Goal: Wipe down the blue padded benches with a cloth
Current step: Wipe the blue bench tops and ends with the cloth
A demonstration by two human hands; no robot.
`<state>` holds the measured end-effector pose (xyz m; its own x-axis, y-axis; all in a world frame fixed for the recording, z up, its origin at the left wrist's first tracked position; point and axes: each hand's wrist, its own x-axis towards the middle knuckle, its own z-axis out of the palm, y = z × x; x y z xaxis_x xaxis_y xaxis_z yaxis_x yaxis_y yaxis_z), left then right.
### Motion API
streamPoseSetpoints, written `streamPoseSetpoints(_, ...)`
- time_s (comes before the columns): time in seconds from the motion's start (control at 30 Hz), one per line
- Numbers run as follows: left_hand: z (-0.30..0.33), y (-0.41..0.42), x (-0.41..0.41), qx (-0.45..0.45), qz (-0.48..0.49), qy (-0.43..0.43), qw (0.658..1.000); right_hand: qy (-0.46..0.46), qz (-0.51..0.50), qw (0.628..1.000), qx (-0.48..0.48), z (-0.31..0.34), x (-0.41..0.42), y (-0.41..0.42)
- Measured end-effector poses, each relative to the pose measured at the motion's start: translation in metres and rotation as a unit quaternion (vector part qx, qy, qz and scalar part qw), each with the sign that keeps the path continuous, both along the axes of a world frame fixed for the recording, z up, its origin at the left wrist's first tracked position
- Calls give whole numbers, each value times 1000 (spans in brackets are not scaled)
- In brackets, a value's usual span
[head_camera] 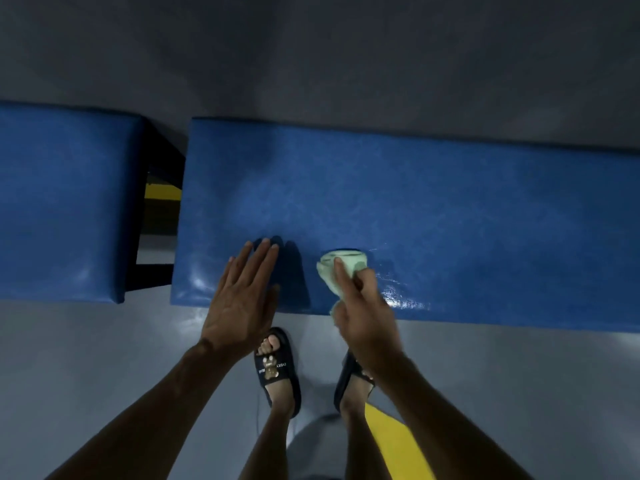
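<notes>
Right hand [367,317]: grip closed around pale green cloth [341,268], bunched, touching near edge of long blue padded surface [450,202].
Left hand [239,299]: grip open, fingers straight, over same surface left of cloth.
Wet sheen just right of cloth: wiped there, seemingly.
Second blue bench [62,202], left of cloth: apparently pending.

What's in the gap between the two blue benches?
In the head view, between the left bench and the right bench there is a black frame, a yellow patch and grey floor.
</notes>
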<state>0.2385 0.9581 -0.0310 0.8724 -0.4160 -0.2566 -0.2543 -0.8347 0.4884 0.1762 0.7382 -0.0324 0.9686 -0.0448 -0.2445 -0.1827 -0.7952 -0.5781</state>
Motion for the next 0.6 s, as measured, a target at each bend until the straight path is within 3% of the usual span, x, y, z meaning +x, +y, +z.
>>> streamPoseSetpoints(0.07, 0, 5, 4, -7, -3, -3, 1000, 17, -15, 998, -58, 3, -5, -40)
streamPoseSetpoints(0.2, -3, 12, 10, -21, -18, -5, 1000, 10, -168, 978, -123, 9, -25, -102)
streamPoseSetpoints(0.37, -7, 19, 13, -16, -26, 1, 1000, -20, -270, 962, -28, -8, -16, -15)
streamPoseSetpoints(0.5, -6, 25, 14, -13, -37, 0, 999, -8, -186, 982, 30, -2, 9, 85)
streamPoseSetpoints(0.6, -6, 30, 17, -7, -38, -9, 999, -7, -77, 997, 6, 1, 16, 89)
